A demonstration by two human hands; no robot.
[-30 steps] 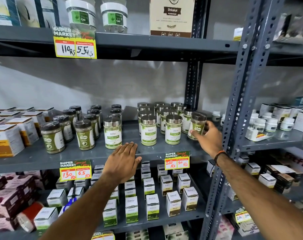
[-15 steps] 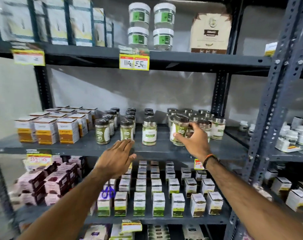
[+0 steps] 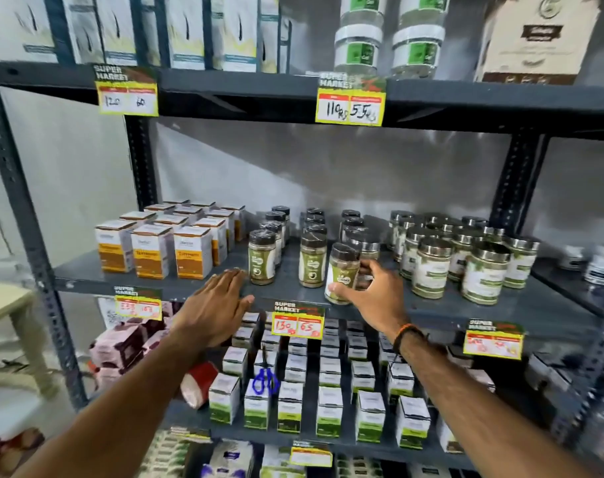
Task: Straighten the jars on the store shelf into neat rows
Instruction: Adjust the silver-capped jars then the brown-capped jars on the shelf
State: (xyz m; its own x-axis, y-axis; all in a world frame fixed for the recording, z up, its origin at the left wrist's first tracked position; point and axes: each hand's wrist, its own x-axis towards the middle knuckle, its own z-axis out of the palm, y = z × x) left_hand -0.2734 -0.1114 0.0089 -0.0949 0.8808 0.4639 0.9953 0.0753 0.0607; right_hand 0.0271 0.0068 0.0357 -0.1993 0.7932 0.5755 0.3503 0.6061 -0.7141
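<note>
Dark-lidded jars with green labels stand in three rows on the grey middle shelf (image 3: 293,291); the front ones are at the left (image 3: 261,257) and middle (image 3: 312,258). My right hand (image 3: 373,294) grips a tilted dark-lidded jar (image 3: 342,270) at the shelf's front edge, at the head of the right row. Behind it stands a steel-lidded jar (image 3: 366,250), partly hidden by my fingers. A cluster of steel-lidded jars (image 3: 431,267) fills the shelf further right. My left hand (image 3: 217,305) lies flat and open on the shelf's front lip, just left of the first jar.
Orange-and-white boxes (image 3: 152,251) stand at the shelf's left. Price tags (image 3: 297,322) hang from the shelf lip. Small green-and-white boxes (image 3: 290,405) and blue scissors (image 3: 264,379) sit on the shelf below. Upright posts (image 3: 24,215) frame the bay. Gel tubs (image 3: 357,50) stand overhead.
The view has swung left. My right hand left the steel-lidded jars, moved left and now holds a dark-lidded jar at the shelf front. My left hand stayed on the shelf lip.
</note>
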